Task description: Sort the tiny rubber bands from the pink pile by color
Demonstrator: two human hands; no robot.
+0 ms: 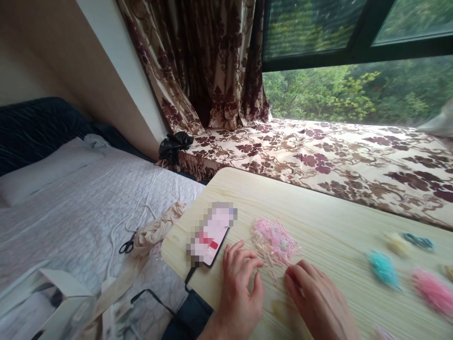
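Note:
A loose pile of pink and cream strands [274,240] lies on the pale wooden table [311,208]. My left hand [242,278] is just below and left of the pile, its fingers apart and slightly curled, holding nothing. At the pile's lower right edge, my right hand [316,297] has thumb and fingers close together near the strands; whatever is between the fingertips is too small to make out. Left of the pile lies a phone [214,231] with a partly blurred screen.
Bundles in turquoise [384,268], pink [433,289], cream [398,243] and dark teal [418,241] lie on the table's right. On the left, a bed [88,198] holds scissors [128,244], cables and beige cloth [159,231]. A flowered window seat [318,156] stands behind.

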